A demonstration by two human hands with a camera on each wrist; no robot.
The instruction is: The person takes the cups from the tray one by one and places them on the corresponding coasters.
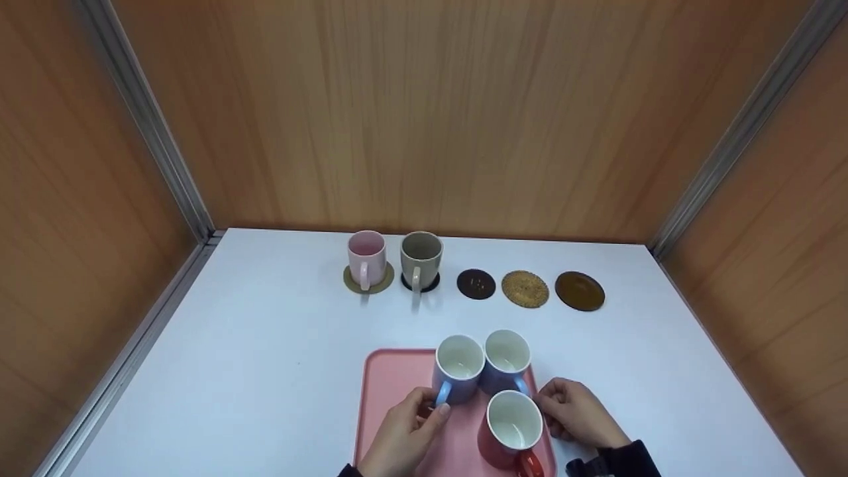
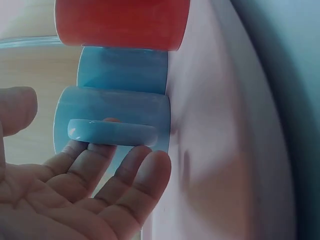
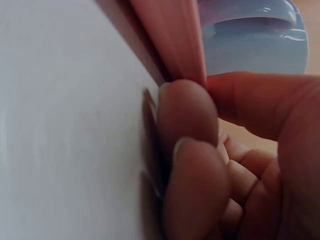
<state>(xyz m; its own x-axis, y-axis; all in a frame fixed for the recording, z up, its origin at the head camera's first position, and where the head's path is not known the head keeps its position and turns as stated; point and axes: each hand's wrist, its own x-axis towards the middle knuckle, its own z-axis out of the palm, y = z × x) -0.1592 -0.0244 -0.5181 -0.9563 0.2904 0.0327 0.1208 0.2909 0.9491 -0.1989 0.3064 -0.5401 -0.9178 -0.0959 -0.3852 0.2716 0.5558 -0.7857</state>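
A pink tray (image 1: 391,384) lies at the near edge of the white table and carries three mugs. Two are light blue, the left blue mug (image 1: 458,368) and the right blue mug (image 1: 507,358); the red mug (image 1: 513,427) stands nearest me. My left hand (image 1: 434,407) reaches the left blue mug's handle (image 2: 112,132), its straight fingers (image 2: 135,165) touching the handle from below and the thumb held apart. My right hand (image 1: 553,407) is at the tray's right rim (image 3: 170,35), fingers (image 3: 185,115) curled under the edge and thumb over it, pinching it beside a blue mug (image 3: 255,45).
At the back a pink mug (image 1: 366,258) stands on a tan coaster and a grey mug (image 1: 421,257) on a black one. To their right lie three bare coasters: dark (image 1: 476,283), golden woven (image 1: 525,289), brown (image 1: 580,291). Wooden walls enclose the table (image 1: 265,344).
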